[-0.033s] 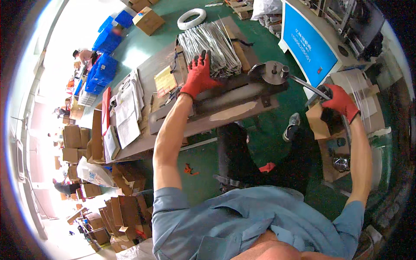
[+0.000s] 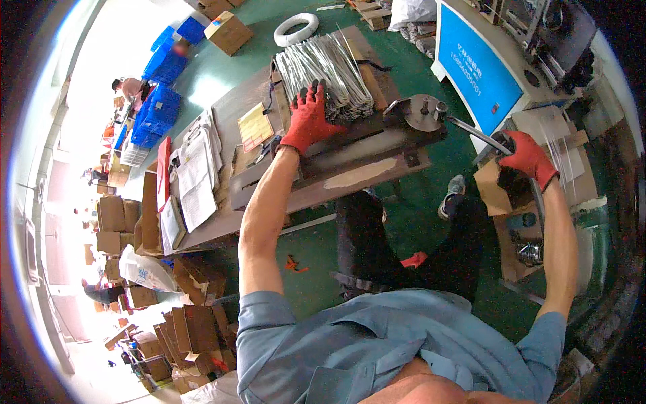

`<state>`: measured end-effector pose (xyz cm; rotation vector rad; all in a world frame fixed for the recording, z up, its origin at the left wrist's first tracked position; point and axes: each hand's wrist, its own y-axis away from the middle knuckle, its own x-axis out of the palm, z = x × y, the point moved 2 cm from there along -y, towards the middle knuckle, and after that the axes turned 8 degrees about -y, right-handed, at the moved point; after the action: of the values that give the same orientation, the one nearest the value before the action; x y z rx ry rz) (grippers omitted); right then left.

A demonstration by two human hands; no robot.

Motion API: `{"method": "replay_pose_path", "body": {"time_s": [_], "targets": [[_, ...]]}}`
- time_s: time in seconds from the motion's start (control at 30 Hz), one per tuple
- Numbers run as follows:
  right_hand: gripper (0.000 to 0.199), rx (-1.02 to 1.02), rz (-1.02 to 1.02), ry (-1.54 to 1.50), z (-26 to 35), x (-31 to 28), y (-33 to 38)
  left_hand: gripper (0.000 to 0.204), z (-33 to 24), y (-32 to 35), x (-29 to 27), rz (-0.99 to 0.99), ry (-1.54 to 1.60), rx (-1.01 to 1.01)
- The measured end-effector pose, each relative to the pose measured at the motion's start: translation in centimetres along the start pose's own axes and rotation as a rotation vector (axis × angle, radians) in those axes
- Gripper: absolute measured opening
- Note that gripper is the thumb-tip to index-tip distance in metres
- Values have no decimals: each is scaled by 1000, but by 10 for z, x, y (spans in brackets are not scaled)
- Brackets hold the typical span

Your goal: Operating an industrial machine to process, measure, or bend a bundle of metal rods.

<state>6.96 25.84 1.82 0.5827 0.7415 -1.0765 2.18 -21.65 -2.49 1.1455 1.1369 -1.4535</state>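
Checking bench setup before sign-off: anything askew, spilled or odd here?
Mostly orderly. Oddities: a small red scrap lies loose on the green floor under the wooden workbench, and papers sit fanned unevenly at its left end. The bundle of silvery metal rods by the left hand looks neatly stacked.

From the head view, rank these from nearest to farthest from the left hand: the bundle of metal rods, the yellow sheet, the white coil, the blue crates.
Measured from the left hand:
1. Bundle of metal rods, under its fingertips.
2. Yellow sheet, on the bench beside it.
3. White coil, on the floor beyond the bench.
4. Blue crates, far left.
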Motion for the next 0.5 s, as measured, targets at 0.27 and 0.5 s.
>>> {"method": "replay_pose_path", "body": {"time_s": [0.27, 0.5], "targets": [[57, 121, 68, 24, 4, -7, -5, 109, -7, 1, 9, -101, -89, 34], [44, 6, 5, -1, -1, -3, -3, 107, -8, 6, 9, -159, -187, 53]]}}
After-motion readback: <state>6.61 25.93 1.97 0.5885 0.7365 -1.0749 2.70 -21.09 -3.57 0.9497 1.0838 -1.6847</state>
